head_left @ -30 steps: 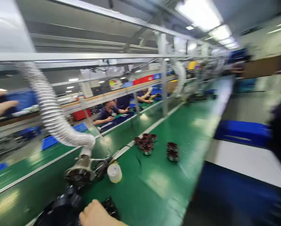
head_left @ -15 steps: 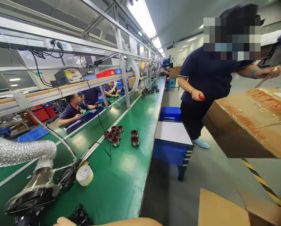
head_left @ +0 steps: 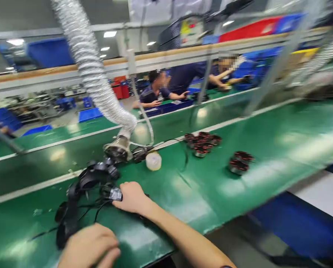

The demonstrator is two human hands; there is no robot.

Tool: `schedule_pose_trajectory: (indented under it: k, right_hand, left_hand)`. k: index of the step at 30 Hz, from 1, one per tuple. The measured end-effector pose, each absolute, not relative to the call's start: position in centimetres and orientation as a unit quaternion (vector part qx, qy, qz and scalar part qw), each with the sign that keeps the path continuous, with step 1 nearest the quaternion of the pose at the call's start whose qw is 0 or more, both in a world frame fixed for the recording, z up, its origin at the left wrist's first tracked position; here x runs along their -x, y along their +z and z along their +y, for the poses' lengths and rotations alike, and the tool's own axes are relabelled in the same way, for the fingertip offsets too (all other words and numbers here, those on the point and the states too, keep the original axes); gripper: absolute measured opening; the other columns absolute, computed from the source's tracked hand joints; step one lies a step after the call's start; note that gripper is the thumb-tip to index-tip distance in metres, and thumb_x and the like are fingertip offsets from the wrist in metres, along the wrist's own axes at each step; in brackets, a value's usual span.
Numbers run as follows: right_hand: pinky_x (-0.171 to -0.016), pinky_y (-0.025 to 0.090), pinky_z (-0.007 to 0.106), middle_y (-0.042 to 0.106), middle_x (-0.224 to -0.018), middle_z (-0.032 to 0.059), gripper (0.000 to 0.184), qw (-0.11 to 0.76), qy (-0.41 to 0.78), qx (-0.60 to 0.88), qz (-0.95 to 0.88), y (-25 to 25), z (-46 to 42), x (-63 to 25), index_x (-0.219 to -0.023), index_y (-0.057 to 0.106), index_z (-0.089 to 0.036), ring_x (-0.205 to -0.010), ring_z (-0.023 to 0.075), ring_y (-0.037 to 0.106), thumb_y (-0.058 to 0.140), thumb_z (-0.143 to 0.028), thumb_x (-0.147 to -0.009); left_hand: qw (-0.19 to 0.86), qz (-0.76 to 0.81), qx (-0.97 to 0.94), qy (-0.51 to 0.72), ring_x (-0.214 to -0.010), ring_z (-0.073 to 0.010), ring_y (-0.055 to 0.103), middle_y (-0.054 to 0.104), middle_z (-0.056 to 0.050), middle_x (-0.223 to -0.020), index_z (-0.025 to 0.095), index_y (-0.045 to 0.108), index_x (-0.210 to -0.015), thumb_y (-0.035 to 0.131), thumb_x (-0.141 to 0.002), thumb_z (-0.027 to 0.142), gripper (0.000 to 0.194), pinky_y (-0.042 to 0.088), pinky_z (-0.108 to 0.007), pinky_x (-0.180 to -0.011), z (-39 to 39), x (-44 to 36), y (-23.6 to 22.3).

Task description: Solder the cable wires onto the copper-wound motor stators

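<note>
Smeared by motion, my left hand (head_left: 89, 247) is at the bottom edge, close to the lower end of a curved black strap-like device (head_left: 84, 182). Its fingers are partly curled with a gap between them, and nothing shows in it. My right hand (head_left: 133, 197) rests low over the green bench, back up and fingers bent out of sight. At its fingertips is a small black piece with a silver label (head_left: 115, 194), among thin black cables (head_left: 95, 212). What the right palm covers is hidden. The black device lies on the bench, left of the right hand.
Beyond the device stand a dark nozzle (head_left: 117, 149) on a silver duct hose (head_left: 95, 70) and a roll of tape (head_left: 153, 161). Several copper-wound motor stators (head_left: 202, 143) sit farther right, with a pair of stators (head_left: 239, 162) nearer. Co-workers (head_left: 157, 91) sit across the bench.
My view has swung left and down onto the bench. Both hands and the whole black device now show; before, only part of one hand and a forearm did. The person with the carton is out of view.
</note>
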State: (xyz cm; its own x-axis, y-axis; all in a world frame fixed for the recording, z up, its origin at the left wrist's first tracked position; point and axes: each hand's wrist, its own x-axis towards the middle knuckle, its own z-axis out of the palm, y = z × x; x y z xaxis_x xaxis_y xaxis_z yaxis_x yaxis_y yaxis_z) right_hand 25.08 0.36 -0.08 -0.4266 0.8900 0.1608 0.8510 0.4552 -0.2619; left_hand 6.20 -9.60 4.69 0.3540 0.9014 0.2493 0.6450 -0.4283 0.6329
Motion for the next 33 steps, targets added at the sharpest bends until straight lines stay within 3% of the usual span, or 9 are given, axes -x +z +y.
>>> schedule_pose_trajectory:
  k: [4, 9, 12, 16, 19, 22, 27, 30, 33]
  right_hand:
    - [-0.075, 0.052, 0.039, 0.068, -0.090, 0.0175, 0.040, 0.155, 0.095, 0.529, -0.829, -0.3, -3.7, -21.4, -0.099, 0.066, -0.007, -0.085, 0.0315, 0.066, 0.056, -0.045, -0.089]
    - [-0.082, 0.051, 0.039, 0.068, -0.099, 0.0161, 0.039, 0.160, 0.190, 0.487, -0.838, 0.2, -7.0, -20.0, -0.121, 0.060, -0.010, -0.093, 0.0298, 0.066, 0.053, -0.038, -0.095]
    - [-0.088, 0.050, 0.040, 0.068, -0.105, 0.0135, 0.043, 0.205, 0.292, 0.454, -0.816, -0.3, -7.3, -20.3, -0.130, 0.057, -0.014, -0.098, 0.0277, 0.065, 0.057, -0.035, -0.093]
    - [-0.066, 0.056, 0.032, 0.068, -0.090, 0.0069, 0.040, 0.291, 0.515, 0.425, -0.685, -2.6, -7.1, -20.4, -0.121, 0.061, -0.016, -0.077, 0.0192, 0.064, 0.056, -0.040, -0.089]
    - [-0.051, 0.055, 0.026, 0.063, -0.084, 0.0047, 0.047, 0.331, 0.640, 0.417, -0.554, -4.5, -6.9, -20.2, -0.118, 0.058, -0.013, -0.072, 0.0176, 0.063, 0.061, -0.043, -0.082]
    - [-0.046, 0.052, 0.024, 0.061, -0.077, 0.0025, 0.045, 0.342, 0.666, 0.421, -0.511, -5.6, -6.5, -19.9, -0.107, 0.062, -0.013, -0.067, 0.0160, 0.061, 0.066, -0.045, -0.075]
    - [-0.043, 0.046, 0.022, 0.063, -0.066, 0.0033, 0.034, 0.359, 0.625, 0.427, -0.546, -5.7, -6.5, -18.9, -0.083, 0.070, -0.012, -0.053, 0.0127, 0.055, 0.061, -0.045, -0.080]
    - [-0.043, 0.048, 0.023, 0.065, -0.068, 0.0041, 0.034, 0.392, 0.646, 0.416, -0.505, -5.3, -7.1, -17.9, -0.090, 0.071, -0.012, -0.052, 0.0130, 0.057, 0.066, -0.043, -0.077]
    - [-0.042, 0.050, 0.024, 0.067, -0.075, 0.0043, 0.038, 0.402, 0.701, 0.373, -0.455, -4.8, -7.6, -17.1, -0.096, 0.069, -0.013, -0.049, 0.0128, 0.060, 0.069, -0.045, -0.075]
  left_hand:
    - [0.354, 0.593, -0.646, 0.324, -0.074, -0.0231, 0.069, 0.072, -0.007, -0.078, 0.027, 0.074, -0.080, 0.059, -0.086, 0.050, 0.029, 0.059, -0.033, -0.069, -14.1, -6.9, -3.3]
    - [0.198, 0.712, -0.524, 0.423, -0.108, -0.0288, 0.062, 0.065, -0.012, -0.112, 0.021, 0.070, -0.101, 0.056, -0.086, 0.053, 0.038, 0.053, -0.043, -0.092, -14.2, -1.9, -5.7]
    - [0.128, 0.716, -0.576, 0.373, -0.109, -0.0283, 0.059, 0.064, -0.011, -0.108, 0.021, 0.069, -0.097, 0.054, -0.089, 0.047, 0.031, 0.047, -0.046, -0.099, -12.7, 2.2, -4.9]
    - [0.127, 0.698, -0.610, 0.352, -0.112, -0.0259, 0.058, 0.064, -0.010, -0.114, 0.020, 0.068, -0.101, 0.050, -0.091, 0.043, 0.031, 0.043, -0.043, -0.105, -10.5, 5.1, -3.9]
    - [0.176, 0.706, -0.574, 0.377, -0.110, -0.0256, 0.061, 0.065, -0.011, -0.116, 0.018, 0.066, -0.108, 0.048, -0.092, 0.047, 0.037, 0.047, -0.040, -0.100, -10.8, 3.3, -3.6]
    - [0.284, 0.703, -0.509, 0.407, -0.095, -0.0240, 0.067, 0.066, -0.013, -0.114, 0.017, 0.054, -0.130, 0.046, -0.092, 0.050, 0.051, 0.055, -0.038, -0.083, -13.0, -1.0, -3.7]
    - [0.285, 0.707, -0.520, 0.386, -0.130, -0.0340, 0.048, 0.048, -0.016, -0.144, 0.022, 0.023, -0.153, 0.077, -0.069, 0.038, 0.102, 0.040, -0.048, -0.106, -16.0, -6.0, -3.6]
    - [0.366, 0.681, -0.478, 0.416, -0.119, -0.0318, 0.057, 0.055, -0.014, -0.136, 0.024, 0.018, -0.155, 0.075, -0.070, 0.030, 0.102, 0.043, -0.046, -0.102, -15.7, -4.9, -2.7]
    - [0.466, 0.613, -0.402, 0.495, -0.117, -0.0306, 0.059, 0.060, -0.013, -0.132, 0.020, 0.025, -0.153, 0.074, -0.072, 0.031, 0.096, 0.045, -0.040, -0.101, -15.1, -2.3, -1.6]
